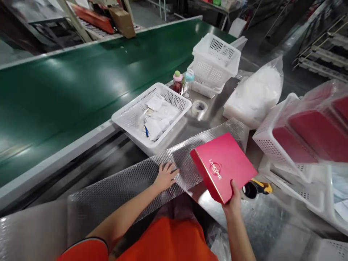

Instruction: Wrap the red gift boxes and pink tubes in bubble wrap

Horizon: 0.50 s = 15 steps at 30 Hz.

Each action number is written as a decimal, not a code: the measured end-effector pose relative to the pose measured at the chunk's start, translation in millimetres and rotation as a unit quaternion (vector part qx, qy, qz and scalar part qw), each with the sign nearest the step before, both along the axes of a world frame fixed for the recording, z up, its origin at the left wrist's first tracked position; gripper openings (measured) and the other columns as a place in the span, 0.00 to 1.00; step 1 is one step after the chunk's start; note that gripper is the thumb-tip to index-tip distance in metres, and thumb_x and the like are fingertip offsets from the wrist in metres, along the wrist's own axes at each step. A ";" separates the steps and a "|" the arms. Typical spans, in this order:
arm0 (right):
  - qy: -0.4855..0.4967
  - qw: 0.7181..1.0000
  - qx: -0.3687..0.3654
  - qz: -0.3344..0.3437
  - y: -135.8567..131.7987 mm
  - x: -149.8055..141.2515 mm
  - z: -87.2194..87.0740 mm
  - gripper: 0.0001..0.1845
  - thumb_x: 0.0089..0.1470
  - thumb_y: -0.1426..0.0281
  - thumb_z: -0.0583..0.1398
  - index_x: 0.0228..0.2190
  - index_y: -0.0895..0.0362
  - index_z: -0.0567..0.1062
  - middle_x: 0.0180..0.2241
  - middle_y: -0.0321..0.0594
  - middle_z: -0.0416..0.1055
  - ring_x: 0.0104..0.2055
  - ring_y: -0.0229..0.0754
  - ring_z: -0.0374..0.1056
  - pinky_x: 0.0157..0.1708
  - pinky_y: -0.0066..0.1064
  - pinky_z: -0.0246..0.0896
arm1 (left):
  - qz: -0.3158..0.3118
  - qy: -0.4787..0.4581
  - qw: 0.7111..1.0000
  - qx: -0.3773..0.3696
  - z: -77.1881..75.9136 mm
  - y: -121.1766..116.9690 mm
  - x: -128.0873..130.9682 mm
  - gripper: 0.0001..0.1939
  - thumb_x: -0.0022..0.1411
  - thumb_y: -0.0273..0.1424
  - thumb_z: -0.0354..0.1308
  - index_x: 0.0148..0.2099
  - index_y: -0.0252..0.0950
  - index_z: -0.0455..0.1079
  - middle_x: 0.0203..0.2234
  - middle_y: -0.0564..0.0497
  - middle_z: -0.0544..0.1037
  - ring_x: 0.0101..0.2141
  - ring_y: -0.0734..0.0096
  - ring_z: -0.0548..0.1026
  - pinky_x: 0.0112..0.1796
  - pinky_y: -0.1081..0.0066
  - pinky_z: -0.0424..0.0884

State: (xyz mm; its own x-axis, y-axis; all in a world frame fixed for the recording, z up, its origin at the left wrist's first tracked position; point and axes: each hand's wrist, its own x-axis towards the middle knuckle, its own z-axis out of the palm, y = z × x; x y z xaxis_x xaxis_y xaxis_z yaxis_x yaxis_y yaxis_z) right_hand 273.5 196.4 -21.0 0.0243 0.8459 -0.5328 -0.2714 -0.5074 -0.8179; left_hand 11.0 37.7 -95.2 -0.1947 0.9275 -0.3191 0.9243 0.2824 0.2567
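In my right hand [232, 199] is a red gift box [227, 159] with gold Lancôme lettering, gripped at its near corner with the thumb on top. The box is tilted over a long strip of bubble wrap [130, 185], which runs from the lower left to the table's middle. My left hand [165, 177] lies on the wrap with its fingers spread, left of the box. Just right of the box, partly hidden by it, is a tape dispenser [257, 188] with black and yellow parts.
A green conveyor belt [81, 79] runs behind the metal table. Nearby stand a white basket of papers [126, 117], a roll of clear tape [199, 108], two bottles, stacked white baskets [214, 59] and a bag of white packing material [255, 87]. Wrapped red boxes [312, 130] fill a crate at right.
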 end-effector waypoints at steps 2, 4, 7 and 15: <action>0.025 0.999 -0.007 0.023 -16.7 -32.7 3.0 0.35 0.44 0.55 0.71 0.52 0.54 0.74 0.44 0.39 0.81 0.43 0.47 0.79 0.41 0.36 0.78 | -0.003 0.001 1.000 -0.002 0.0 1.1 -1.2 0.32 0.67 0.40 0.59 0.71 0.48 0.62 0.73 0.39 0.55 0.70 0.36 0.52 0.63 0.31 0.46; 0.045 0.998 -0.010 0.050 -29.6 -69.8 0.4 0.35 0.44 0.55 0.71 0.52 0.54 0.73 0.46 0.40 0.80 0.44 0.47 0.78 0.43 0.37 0.78 | -0.007 -0.004 1.000 0.004 -0.8 2.2 -1.6 0.32 0.66 0.39 0.59 0.71 0.49 0.61 0.72 0.38 0.56 0.70 0.36 0.52 0.63 0.30 0.46; 0.058 0.995 0.007 0.082 -40.9 -115.6 -13.2 0.35 0.44 0.55 0.71 0.51 0.55 0.73 0.47 0.41 0.80 0.45 0.47 0.77 0.46 0.39 0.76 | -0.001 -0.019 0.999 0.026 -3.4 2.5 -1.1 0.29 0.67 0.38 0.58 0.69 0.48 0.65 0.71 0.39 0.59 0.70 0.38 0.52 0.63 0.30 0.46; 0.054 0.996 0.009 0.077 -41.3 -113.7 -70.0 0.35 0.48 0.53 0.68 0.53 0.57 0.72 0.47 0.41 0.79 0.47 0.46 0.76 0.52 0.43 0.73 | 0.062 -0.012 0.995 0.082 -18.6 -15.6 -13.1 0.36 0.62 0.42 0.65 0.67 0.31 0.65 0.70 0.31 0.58 0.71 0.45 0.53 0.69 0.42 0.47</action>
